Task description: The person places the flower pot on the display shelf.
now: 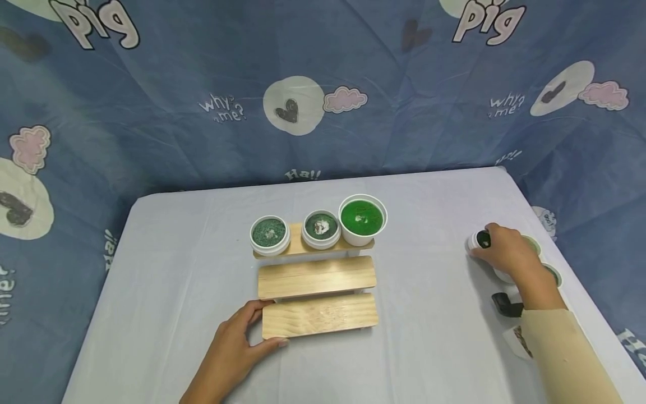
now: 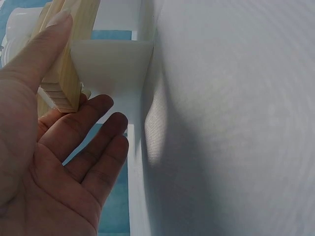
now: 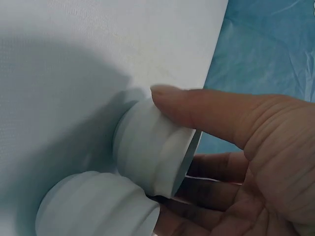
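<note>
A small wooden tiered stand has a lower step, a middle step and a back step. My left hand grips the left end of the lower step, thumb along the front edge and fingers behind. On the back step stand two small white pots with dark green tops, the left pot and the middle pot, beside a larger white cup with a bright green top. At the table's right, my right hand holds a ribbed white pot between thumb and fingers.
Another ribbed white pot stands beside the held one. More green-topped containers, one pot among them, are partly hidden behind the right arm. A black curved object and a small card-like piece lie nearer. Patterned blue cloth surrounds the white table.
</note>
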Tool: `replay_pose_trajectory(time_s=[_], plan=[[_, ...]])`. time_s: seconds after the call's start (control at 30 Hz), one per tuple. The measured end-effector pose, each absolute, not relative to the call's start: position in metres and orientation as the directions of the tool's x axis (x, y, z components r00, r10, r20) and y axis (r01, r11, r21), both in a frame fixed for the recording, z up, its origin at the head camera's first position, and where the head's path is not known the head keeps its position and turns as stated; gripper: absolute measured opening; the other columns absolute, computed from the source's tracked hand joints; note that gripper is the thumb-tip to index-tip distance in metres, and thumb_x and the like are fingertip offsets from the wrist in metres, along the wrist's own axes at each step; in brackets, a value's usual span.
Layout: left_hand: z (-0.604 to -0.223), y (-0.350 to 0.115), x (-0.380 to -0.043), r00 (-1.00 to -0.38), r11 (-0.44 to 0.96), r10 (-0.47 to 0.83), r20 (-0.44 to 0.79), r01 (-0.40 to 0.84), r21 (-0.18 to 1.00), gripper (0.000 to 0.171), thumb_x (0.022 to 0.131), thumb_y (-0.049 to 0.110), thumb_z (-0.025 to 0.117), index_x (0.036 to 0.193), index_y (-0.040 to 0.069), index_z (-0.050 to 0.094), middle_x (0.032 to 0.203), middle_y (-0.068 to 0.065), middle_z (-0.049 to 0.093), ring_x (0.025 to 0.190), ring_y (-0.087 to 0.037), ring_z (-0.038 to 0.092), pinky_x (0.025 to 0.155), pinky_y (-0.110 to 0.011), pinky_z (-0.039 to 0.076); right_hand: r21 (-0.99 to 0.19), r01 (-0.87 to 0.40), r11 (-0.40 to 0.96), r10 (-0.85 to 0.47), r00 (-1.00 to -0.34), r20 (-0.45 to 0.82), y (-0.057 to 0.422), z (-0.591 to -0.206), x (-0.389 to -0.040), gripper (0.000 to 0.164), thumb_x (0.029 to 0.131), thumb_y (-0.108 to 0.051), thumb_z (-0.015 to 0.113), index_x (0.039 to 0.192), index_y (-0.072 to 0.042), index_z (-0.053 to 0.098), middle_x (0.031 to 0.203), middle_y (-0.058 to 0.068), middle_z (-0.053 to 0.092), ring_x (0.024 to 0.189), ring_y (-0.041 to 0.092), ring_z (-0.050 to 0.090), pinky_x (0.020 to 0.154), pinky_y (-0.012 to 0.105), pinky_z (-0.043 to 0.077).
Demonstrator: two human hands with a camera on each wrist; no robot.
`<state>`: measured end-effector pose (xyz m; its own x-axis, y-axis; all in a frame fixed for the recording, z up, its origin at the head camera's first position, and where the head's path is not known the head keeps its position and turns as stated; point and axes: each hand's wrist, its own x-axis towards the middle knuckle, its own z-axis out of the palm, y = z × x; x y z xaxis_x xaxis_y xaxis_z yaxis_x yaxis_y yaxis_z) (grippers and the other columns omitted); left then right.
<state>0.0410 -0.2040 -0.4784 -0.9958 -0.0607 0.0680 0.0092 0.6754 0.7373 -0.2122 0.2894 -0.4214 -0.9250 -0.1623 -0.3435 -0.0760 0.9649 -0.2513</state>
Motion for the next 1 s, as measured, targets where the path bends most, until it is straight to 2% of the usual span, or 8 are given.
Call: replay_pose_trajectory(time_s=[0.47,0.77,1.0], plan=[[-0.479,-0.205,0.040,-0.997,0.672,-0.053,0.062,0.010,0.740,0.071,0.070,0.034,0.099,0.130,0.018,0.064,0.127,-0.001,0.074,0.127,-0.020,0.062,0.104,-0.049,0.050,-0.267,-0.090,0.959,-0.185,-0.917,-0.354,0.285,-0.420,-0.208,0.080,0.094,-0.029,0.076,0.143,0.022,0.038,0.136,0.049,0.046,0.124,0.064,0.048,0.099,0.075,0.043],[-0.479,-0.204,0.040,-0.997,0.664,-0.058,0.049,-0.001,0.747,0.071,0.069,0.032,0.099,0.129,0.018,0.064,0.126,-0.003,0.074,0.126,-0.022,0.063,0.104,-0.052,0.050,-0.360,-0.211,0.909,-0.300,-0.930,-0.213,0.279,-0.424,-0.200,0.075,0.091,-0.025,0.080,0.141,0.020,0.045,0.135,0.045,0.052,0.125,0.061,0.050,0.104,0.070,0.041],[-0.477,-0.204,0.040,-0.997,0.661,-0.062,0.048,-0.005,0.751,0.070,0.070,0.035,0.098,0.129,0.018,0.065,0.125,-0.002,0.075,0.125,-0.023,0.064,0.102,-0.053,0.051,-0.384,-0.285,0.878,-0.365,-0.919,-0.151,0.270,-0.417,-0.194,0.073,0.089,-0.023,0.084,0.139,0.017,0.050,0.134,0.042,0.056,0.125,0.060,0.051,0.104,0.069,0.041]])
